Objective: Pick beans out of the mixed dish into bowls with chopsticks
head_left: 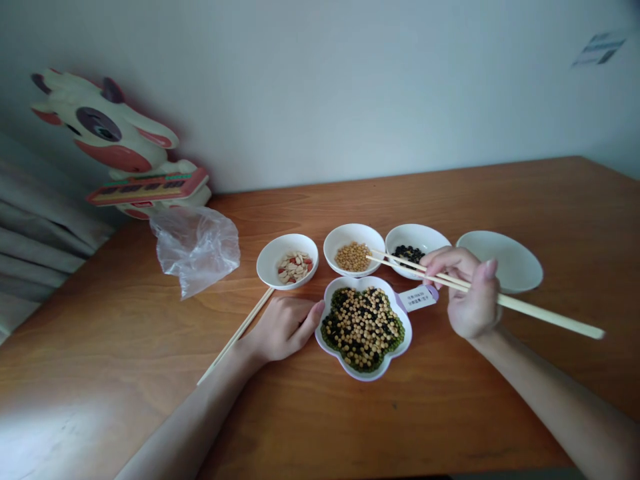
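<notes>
My right hand (470, 290) holds a pair of wooden chopsticks (420, 273) above the table, their tips reaching between the white bowl of yellow soybeans (350, 231) and the white bowl of black beans (415, 233). My left hand (285, 327) rests on the table, holding nothing, with its fingertips at the rim of a flower-shaped white bowl (367, 281). That bowl is heaped with yellow, black and green beans. A single wooden chopstick (237, 335) lies beside my left wrist. A third white bowl (266, 263) holds pale seeds and red bits.
A white plate (510, 260) sits behind my right hand. A labelled tag (417, 298) sticks out from the flower-shaped bowl. A crumpled plastic bag (195, 250) lies at the left, before a cartoon cow figure (105, 127). The wooden table (125, 347) meets a wall and a grey curtain (40, 233).
</notes>
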Action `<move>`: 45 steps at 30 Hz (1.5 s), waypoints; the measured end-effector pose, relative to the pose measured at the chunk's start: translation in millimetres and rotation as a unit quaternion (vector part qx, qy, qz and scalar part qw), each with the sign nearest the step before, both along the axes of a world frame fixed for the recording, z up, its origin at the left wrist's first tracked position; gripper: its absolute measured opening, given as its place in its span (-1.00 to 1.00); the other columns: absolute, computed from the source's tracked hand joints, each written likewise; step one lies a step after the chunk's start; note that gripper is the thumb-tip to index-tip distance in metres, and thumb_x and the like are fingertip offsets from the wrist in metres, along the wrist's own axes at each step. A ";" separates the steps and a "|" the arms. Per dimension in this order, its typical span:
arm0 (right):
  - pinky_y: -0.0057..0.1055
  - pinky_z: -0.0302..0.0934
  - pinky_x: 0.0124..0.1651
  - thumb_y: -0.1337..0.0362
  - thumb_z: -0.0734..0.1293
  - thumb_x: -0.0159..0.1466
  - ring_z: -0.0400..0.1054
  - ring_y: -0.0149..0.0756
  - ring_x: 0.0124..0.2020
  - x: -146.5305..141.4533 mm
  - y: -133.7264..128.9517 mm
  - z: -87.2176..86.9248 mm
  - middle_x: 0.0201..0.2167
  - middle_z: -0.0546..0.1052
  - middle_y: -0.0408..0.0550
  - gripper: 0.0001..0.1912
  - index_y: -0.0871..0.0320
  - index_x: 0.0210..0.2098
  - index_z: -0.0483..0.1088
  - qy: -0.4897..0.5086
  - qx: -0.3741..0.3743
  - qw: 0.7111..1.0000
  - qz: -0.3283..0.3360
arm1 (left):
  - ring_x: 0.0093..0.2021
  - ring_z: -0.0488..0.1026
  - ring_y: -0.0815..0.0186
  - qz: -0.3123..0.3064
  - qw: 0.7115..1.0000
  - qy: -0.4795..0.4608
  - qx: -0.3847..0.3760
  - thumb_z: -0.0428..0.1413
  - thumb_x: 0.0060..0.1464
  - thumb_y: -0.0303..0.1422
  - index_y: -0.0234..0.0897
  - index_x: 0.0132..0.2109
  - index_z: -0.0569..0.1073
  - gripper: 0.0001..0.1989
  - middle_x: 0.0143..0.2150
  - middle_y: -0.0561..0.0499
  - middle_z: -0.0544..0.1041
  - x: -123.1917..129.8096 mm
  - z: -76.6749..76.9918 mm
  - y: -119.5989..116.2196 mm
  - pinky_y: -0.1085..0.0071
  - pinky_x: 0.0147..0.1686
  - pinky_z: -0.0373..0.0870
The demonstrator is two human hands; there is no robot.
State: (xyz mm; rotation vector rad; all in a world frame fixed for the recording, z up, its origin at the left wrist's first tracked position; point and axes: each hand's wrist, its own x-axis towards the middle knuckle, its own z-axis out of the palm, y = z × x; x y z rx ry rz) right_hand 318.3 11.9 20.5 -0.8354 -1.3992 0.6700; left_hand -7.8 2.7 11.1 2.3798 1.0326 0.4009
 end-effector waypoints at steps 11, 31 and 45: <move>-0.17 0.26 -0.39 -0.16 0.06 0.53 0.38 -0.10 -0.44 1.0 -31.5 -21.4 -0.51 0.50 0.02 -0.36 0.04 -0.32 0.58 -0.022 0.010 0.999 0.048 | -0.47 0.31 0.35 0.004 1.000 -0.009 -0.003 -0.25 0.56 -0.24 -0.25 -0.41 0.25 -0.49 -0.45 0.00 0.46 1.2 -0.4 -3.0 0.35 -0.33 0.18; -0.30 0.31 -0.42 0.08 0.09 0.57 0.45 -0.20 -0.41 2.3 -35.4 -39.5 -0.35 0.55 0.02 -0.53 0.08 -0.18 0.57 -0.118 0.066 0.988 0.079 | -0.47 0.28 0.35 0.002 0.999 -0.049 0.006 -0.26 0.56 -0.24 -0.25 -0.39 0.26 -0.50 -0.45 0.00 0.42 2.0 -9.1 -3.5 0.35 -0.36 0.13; -0.30 0.30 -0.40 0.07 0.11 0.56 0.40 -0.21 -0.45 -1.9 -36.1 -32.0 -0.45 0.50 -0.02 -0.53 0.09 -0.29 0.53 -0.115 0.035 0.989 0.086 | -0.49 0.26 0.36 -0.002 0.999 -0.050 0.021 -0.26 0.54 -0.25 -0.23 -0.37 0.13 -0.57 -0.46 0.02 0.38 4.3 -15.4 -2.3 0.35 -0.37 0.16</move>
